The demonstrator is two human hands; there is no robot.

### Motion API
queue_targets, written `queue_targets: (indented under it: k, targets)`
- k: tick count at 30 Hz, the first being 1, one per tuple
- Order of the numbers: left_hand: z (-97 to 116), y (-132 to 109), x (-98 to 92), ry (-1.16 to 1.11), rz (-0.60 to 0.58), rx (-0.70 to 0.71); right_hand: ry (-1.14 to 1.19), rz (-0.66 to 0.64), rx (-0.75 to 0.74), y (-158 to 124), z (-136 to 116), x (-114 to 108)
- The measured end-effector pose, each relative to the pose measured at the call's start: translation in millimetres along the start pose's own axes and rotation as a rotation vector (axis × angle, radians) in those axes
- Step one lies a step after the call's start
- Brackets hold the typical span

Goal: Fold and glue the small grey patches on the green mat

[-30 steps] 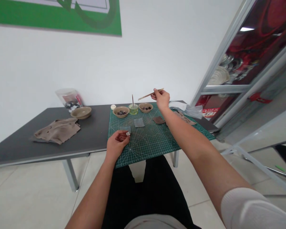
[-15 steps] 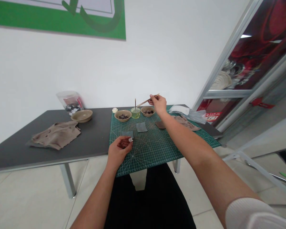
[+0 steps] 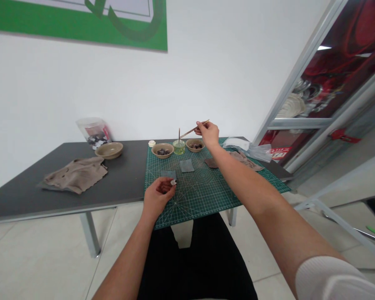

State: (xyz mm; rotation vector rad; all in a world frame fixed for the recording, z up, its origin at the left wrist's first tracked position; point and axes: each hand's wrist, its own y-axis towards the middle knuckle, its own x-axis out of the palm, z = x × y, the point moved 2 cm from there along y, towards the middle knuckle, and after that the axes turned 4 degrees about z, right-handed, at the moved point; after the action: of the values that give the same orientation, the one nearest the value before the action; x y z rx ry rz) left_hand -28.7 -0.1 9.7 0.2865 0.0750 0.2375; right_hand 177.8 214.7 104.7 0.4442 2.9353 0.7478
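Over the front of the green cutting mat (image 3: 206, 196), my left hand (image 3: 158, 193) pinches a small whitish piece (image 3: 173, 182) between thumb and fingertips. My right hand (image 3: 208, 132) grips a thin wooden stick (image 3: 190, 132), perhaps a brush, slanting down to the left. Its lower end reaches the mouth of a small glass jar (image 3: 179, 150) of yellow-green liquid. A second dark stick (image 3: 179, 134) stands upright in that jar. Brown bowls with dark pieces flank it, a left bowl (image 3: 156, 153) and a right bowl (image 3: 190, 148). Grey squares lie nearby, one square (image 3: 186, 165) fully visible.
On the dark table (image 3: 125, 179) at left lie a brown cloth (image 3: 76, 175), another bowl (image 3: 112, 154) and a clear tub (image 3: 93, 129). A white cap (image 3: 151, 143) sits by the mat's back edge. Beyond my right forearm are a brown cloth (image 3: 243, 161) and plastic bag (image 3: 258, 152).
The view has shifted slightly, so everything appears a few pixels over. Both hands keep their grips, and the stick's end stays at the jar.
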Motion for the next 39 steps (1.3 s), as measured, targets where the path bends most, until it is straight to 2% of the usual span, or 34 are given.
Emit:
queue_targets:
  k: [5, 16, 21, 26, 35, 39]
  targets:
    - [-0.5, -0.2, -0.3, 0.002, 0.000, 0.003, -0.064, -0.038, -0.024, 3.1, -1.7, 2.4]
    - [0.0, 0.1, 0.6, 0.010, -0.009, 0.022, -0.136, -0.165, 0.033, 8.2, -11.7, 11.7]
    - [-2.9, 0.1, 0.5, 0.012, -0.011, 0.025, -0.305, -0.286, -0.092, 10.0, -27.7, 15.0]
    - [-1.6, -0.1, -0.1, 0.025, -0.009, 0.008, -0.415, -0.312, -0.162, 10.1, -33.2, 17.5]
    - [0.0, -0.8, 0.4, 0.071, -0.001, 0.012, -0.603, -0.334, -0.155, 20.1, -30.2, 33.8]
    - [2.2, -0.6, -0.3, 0.060, 0.020, 0.016, -0.691, -0.381, -0.051, 22.6, -22.1, 42.5]
